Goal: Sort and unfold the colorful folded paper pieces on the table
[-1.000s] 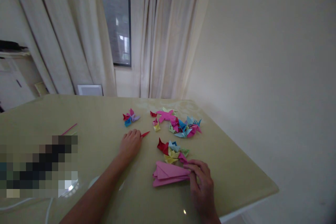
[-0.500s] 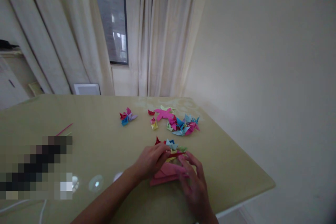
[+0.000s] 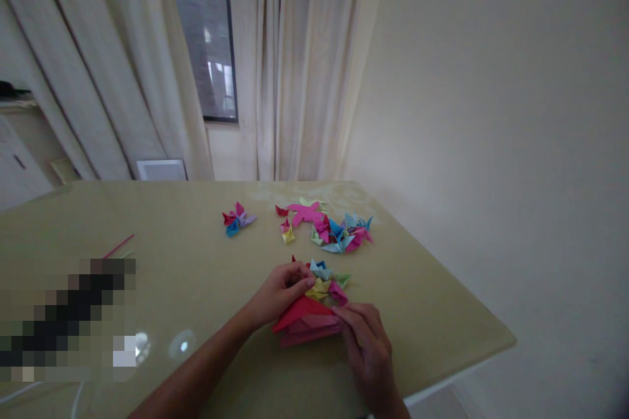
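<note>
A red folded paper (image 3: 305, 308) is stretched between my hands, its long edge toward the right. At its upper left, my left hand (image 3: 280, 293) has its fingers curled and closed on it. My right hand (image 3: 366, 344) pinches the right corner with fingers and thumb together. Directly below the red sheet lies a pink folded paper (image 3: 310, 330), partly covered. Just beyond my hands, small folded paper figures sit in a cluster, among them a yellow one (image 3: 319, 289), a magenta one (image 3: 338, 292) and a light blue one (image 3: 320, 270).
Farther back are more origami pieces: a mixed pile (image 3: 344, 236), a flat pink cutout (image 3: 305, 213) and a small bunch (image 3: 237, 219). A thin pink stick (image 3: 118, 246) and a blurred-out area lie left. The table (image 3: 442, 314) meets a wall on the right.
The red paper has come lower and turned so its broad face shows over the pink paper. My right hand moved down slightly, uncovering the magenta figure.
</note>
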`<action>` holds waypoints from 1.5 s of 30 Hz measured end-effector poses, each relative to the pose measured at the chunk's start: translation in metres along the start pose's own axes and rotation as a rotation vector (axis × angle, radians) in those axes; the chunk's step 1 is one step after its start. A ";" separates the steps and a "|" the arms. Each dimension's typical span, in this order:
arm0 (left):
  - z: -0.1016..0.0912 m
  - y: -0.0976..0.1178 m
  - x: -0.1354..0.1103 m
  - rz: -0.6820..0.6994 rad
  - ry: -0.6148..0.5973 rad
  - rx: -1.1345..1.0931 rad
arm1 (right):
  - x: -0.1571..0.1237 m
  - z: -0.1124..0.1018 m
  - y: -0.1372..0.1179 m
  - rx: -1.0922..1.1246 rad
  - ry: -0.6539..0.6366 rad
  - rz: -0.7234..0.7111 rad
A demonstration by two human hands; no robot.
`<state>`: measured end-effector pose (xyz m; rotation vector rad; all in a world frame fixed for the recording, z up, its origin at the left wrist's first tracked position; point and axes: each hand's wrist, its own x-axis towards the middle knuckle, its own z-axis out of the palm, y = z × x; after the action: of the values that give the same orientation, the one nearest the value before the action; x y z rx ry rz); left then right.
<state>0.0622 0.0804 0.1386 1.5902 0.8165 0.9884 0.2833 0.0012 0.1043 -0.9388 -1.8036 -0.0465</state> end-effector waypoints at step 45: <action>0.036 -0.006 -0.038 0.267 -0.348 1.254 | 0.051 -0.019 0.030 0.138 -0.688 0.227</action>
<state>0.0782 0.0335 0.1214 2.8860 1.0555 0.2592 0.3096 0.0425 0.1426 -1.1367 -2.2637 0.6025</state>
